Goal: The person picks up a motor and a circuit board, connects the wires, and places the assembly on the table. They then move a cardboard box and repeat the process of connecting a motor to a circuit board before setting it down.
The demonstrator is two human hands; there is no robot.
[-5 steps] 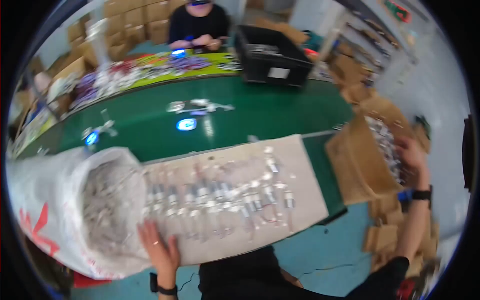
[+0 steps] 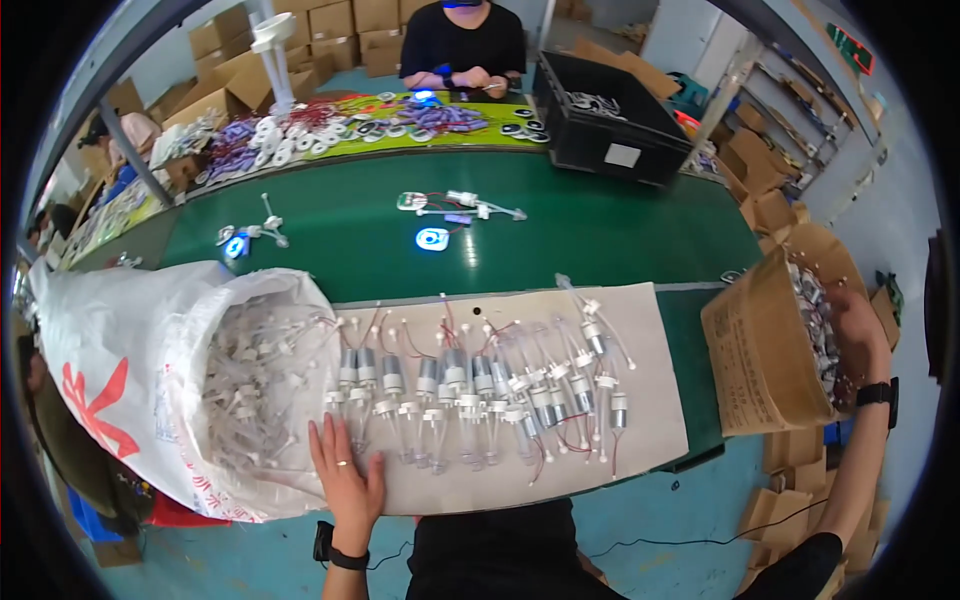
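My left hand lies with outstretched fingers on the beige board, beside the mouth of a white woven sack. Clear tubes with white fittings fill the sack. Rows of small silver motors with red wires and white pump heads cover the board; clear tubes are joined to many of them. At the right, my right hand reaches into a cardboard box holding a heap of small metal motors. The box and its contents hide those fingers, and what they hold cannot be seen.
On the green belt lie two tube assemblies with glowing blue lights. Across it, a person works near purple and white parts. A black crate stands at the far right. Flattened cardboard lies below the box.
The view has swung, so the scene sits farther right and is sharper. My left hand stays beside the sack; my right hand is still in the cardboard box.
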